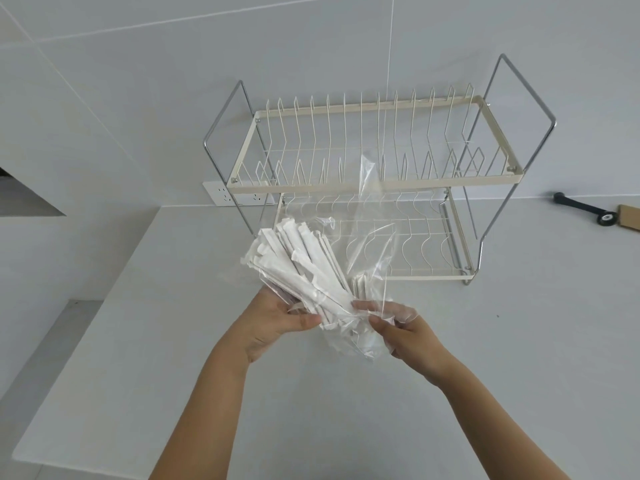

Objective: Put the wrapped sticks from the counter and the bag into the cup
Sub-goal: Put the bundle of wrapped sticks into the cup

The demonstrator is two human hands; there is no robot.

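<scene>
Two hands: both are raised over the counter (138,341), close together, each gripping part of the same load.
Left hand (273,323): its fingers curl under a bundle of sticks and the thumb presses across the lower ends, so the grip is clamped on the bundle.
Sticks (298,268): many white paper-wrapped ones, fanning up and to the left from the left thumb; a smaller clump sits just beyond the right fingertips, inside the plastic.
Right hand (405,330): the thumb and fingers pinch the clear plastic, with some fingers showing through the film.
Bag (370,244): clear and crumpled, it rises above the right fingers and hangs a little below them; the bundle's lower ends lie in its folds.
Rack (374,181): a two-tier wire dish rack stands on the counter well beyond both sets of fingers, against the wall.
Socket (239,195): a white wall plate behind the rack's left leg.
Far right: a black tool (585,207) lies beside a brown board (628,216), well apart from the right hand.
</scene>
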